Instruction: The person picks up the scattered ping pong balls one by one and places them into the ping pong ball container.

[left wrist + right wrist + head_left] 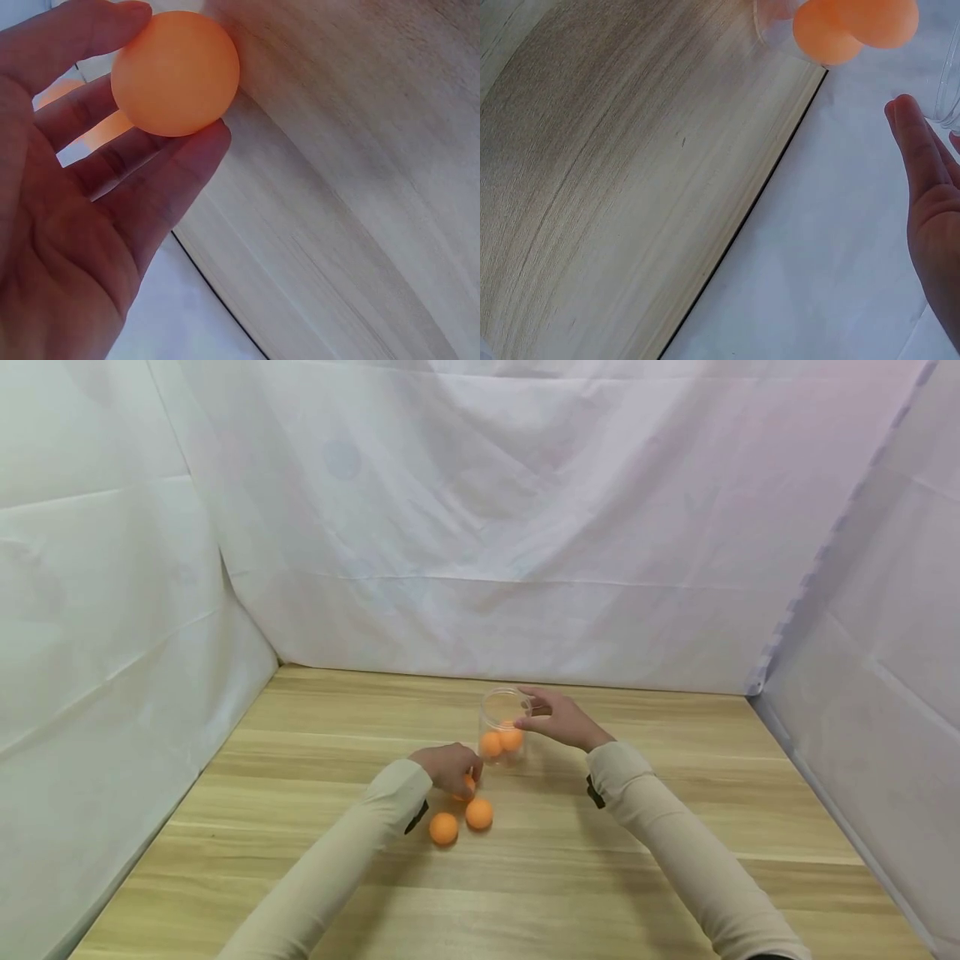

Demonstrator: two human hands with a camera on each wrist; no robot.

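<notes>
White cloth (525, 527) walled the wooden table (675, 827) beyond both hands. The clear jar (502, 727), two orange balls inside, stood against the right hand (558, 720), whose fingers curled round its rim. Just before the jar, the left hand (450, 767) pinched an orange ball (175, 73) between thumb and fingertips; two loose balls (461, 821) lay just behind its wrist.
</notes>
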